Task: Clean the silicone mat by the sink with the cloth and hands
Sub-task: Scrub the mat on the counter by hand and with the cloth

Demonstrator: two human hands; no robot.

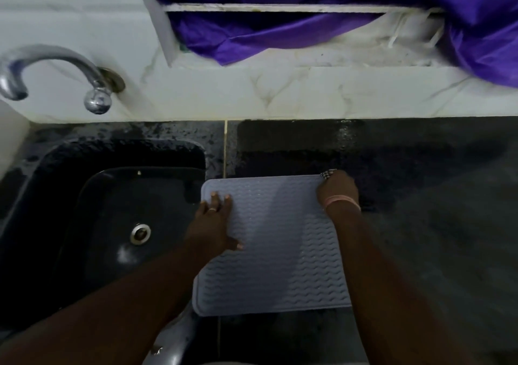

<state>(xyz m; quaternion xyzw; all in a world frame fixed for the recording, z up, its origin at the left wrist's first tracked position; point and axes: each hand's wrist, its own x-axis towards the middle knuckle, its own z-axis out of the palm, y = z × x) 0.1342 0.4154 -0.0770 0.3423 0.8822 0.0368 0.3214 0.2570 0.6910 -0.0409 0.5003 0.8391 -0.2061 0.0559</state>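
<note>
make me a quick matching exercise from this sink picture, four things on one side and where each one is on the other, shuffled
Things:
1. silicone mat
2. tap
3. purple cloth
4. drain

Places:
A. in the bottom of the dark sink basin
B. on the white wall, upper left
C. flat on the dark counter, right of the sink
D. draped on the window ledge, at the top

Pairs: 1-C, 2-B, 3-D, 4-A

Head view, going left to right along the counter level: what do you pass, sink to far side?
Sink drain → left hand lying flat on the mat's left edge → grey silicone mat → right hand gripping something at the mat's far right corner → wet dark countertop.
</note>
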